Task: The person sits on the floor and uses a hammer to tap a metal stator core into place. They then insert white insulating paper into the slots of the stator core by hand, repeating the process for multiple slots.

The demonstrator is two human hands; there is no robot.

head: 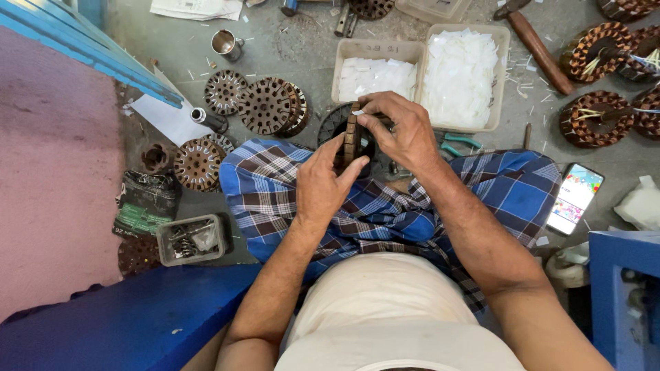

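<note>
Clearly heavy, rigid: slotted stator core (352, 137) upright over lap, left hand (323, 182) fingers clenched on rim, right hand (402, 130) pinching top edge.

Slotted core (352, 141) between fingers: lower half hidden behind left hand (323, 184), far side covered by right hand (405, 130); slot contents too small to tell. White slip at right fingertips (358, 112): mostly pinched out of sight. Dark core beyond fingers (335, 122): largely hidden by both hands. Teal-handled pliers (459, 143) right of fingers: jaws hidden behind right wrist. Wound stators (622, 7) far right of fingers: cut off by top and right edges. Phone (576, 198) screen: too small to read.
</note>
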